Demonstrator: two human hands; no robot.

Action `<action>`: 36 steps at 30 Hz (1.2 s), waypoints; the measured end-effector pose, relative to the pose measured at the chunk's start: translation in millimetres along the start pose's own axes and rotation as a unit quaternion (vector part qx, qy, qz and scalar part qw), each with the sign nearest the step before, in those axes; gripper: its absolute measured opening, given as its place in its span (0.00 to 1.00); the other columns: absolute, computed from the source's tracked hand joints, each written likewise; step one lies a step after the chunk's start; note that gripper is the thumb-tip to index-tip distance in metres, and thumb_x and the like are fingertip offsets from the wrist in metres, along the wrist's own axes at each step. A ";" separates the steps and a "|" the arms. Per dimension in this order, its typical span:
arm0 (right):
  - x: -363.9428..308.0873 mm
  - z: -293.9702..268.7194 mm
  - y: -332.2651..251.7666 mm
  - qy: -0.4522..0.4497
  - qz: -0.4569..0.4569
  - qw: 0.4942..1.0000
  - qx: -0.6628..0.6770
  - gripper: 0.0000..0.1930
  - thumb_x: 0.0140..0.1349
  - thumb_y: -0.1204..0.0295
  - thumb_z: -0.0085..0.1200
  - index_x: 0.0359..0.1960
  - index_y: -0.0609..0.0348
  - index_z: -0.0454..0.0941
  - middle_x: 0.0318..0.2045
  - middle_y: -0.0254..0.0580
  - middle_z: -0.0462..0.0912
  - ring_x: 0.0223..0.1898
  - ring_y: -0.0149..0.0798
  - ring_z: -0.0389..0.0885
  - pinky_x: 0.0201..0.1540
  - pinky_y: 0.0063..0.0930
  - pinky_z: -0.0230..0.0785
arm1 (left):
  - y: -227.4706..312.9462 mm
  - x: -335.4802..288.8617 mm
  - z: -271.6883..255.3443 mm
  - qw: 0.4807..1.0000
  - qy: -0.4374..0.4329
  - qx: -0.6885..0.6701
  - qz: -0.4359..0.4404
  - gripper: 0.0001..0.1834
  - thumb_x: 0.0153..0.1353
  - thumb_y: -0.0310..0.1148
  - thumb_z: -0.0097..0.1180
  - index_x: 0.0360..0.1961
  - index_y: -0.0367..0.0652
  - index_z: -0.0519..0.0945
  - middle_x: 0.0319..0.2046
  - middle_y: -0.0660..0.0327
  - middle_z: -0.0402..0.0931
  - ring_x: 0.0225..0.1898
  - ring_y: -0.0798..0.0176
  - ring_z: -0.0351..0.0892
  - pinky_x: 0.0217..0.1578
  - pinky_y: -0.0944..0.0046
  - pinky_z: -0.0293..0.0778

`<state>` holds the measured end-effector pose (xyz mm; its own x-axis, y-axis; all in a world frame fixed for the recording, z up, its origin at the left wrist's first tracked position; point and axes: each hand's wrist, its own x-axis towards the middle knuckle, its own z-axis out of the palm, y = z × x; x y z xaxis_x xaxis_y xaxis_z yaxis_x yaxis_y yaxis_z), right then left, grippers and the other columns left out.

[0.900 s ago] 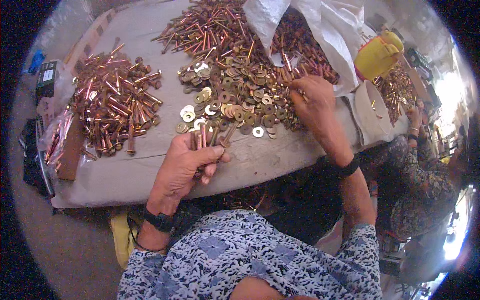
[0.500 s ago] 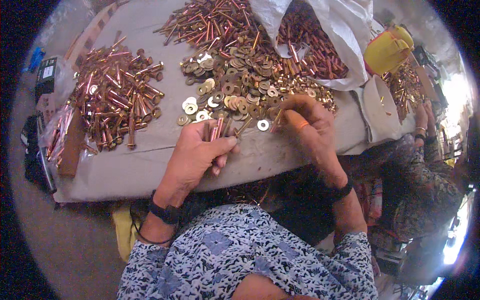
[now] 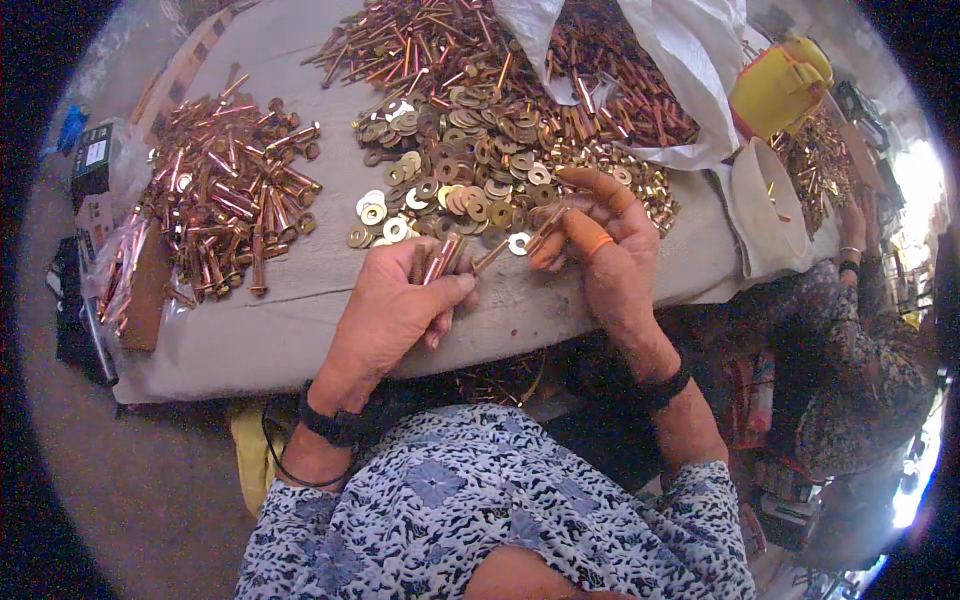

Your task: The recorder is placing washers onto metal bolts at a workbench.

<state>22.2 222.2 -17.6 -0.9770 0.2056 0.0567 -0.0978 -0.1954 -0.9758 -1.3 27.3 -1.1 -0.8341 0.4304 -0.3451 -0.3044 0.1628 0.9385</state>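
Note:
My left hand [image 3: 380, 308] is closed around several copper-coloured bolts [image 3: 440, 262] over the near part of the table. Between its thumb and fingers a thinner brass-coloured bolt [image 3: 490, 257] sticks out to the right. A little to the right, my right hand [image 3: 618, 262] pinches another bolt [image 3: 546, 230], held aslant, while its forefinger reaches out above. An orange finger cot [image 3: 586, 234] covers part of one digit. Just beyond both hands lies a heap of flat washers [image 3: 470, 165], and one bright washer [image 3: 519, 244] rests between the hands.
Assembled bolts [image 3: 235, 190] are piled on the left. Long loose bolts [image 3: 420, 50] lie at the back beside a white sack [image 3: 690, 80] of more. Small brass nuts [image 3: 648, 195], a white tub [image 3: 765, 205] and a yellow container [image 3: 782, 90] stand right. Another person's hand [image 3: 852, 225] is beyond.
My right hand has shifted slightly left and turned, its forefinger now stretched out, with the bolt still pinched. My left hand keeps its hold almost unmoved.

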 end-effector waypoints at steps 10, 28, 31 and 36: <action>-9.0 -4.1 -0.9 -0.027 0.032 0.999 0.023 0.10 0.58 0.77 0.45 0.41 0.66 0.70 0.22 0.44 0.79 0.22 0.35 0.79 0.23 0.22 0.71 | 3.4 -5.3 8.4 0.999 -0.037 0.021 0.008 0.03 0.52 0.25 0.53 0.26 0.38 0.73 0.15 0.66 0.70 0.12 0.78 0.64 0.10 0.77 0.61; -34.6 -6.1 5.7 -0.106 0.063 0.992 0.002 0.07 0.57 0.73 0.50 0.35 0.62 0.71 0.24 0.40 0.78 0.23 0.30 0.77 0.24 0.23 0.70 | -3.4 -3.0 13.8 0.993 0.000 -0.116 -0.001 0.06 0.51 0.27 0.56 0.28 0.36 0.74 0.16 0.65 0.70 0.14 0.75 0.67 0.12 0.75 0.64; -38.8 -1.0 8.9 -0.134 0.060 0.988 -0.054 0.09 0.56 0.70 0.52 0.34 0.62 0.72 0.27 0.42 0.78 0.26 0.35 0.79 0.28 0.29 0.71 | -7.5 -0.5 16.8 0.989 0.004 -0.150 0.008 0.07 0.51 0.28 0.57 0.29 0.37 0.74 0.16 0.66 0.69 0.14 0.75 0.67 0.11 0.75 0.64; -43.6 6.0 4.9 -0.120 -0.212 0.895 -0.375 0.11 0.54 0.67 0.52 0.37 0.59 0.73 0.31 0.53 0.77 0.30 0.52 0.77 0.30 0.38 0.70 | -3.6 -3.2 17.5 0.996 -0.026 -0.081 0.001 0.06 0.51 0.28 0.57 0.28 0.38 0.74 0.16 0.67 0.69 0.13 0.76 0.66 0.10 0.76 0.63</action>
<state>63.2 206.5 -23.6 -0.9037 -0.1202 0.4109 -0.4020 0.5682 -0.7180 10.6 40.9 -3.4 -0.8106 0.4772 -0.3395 -0.3770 0.0185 0.9260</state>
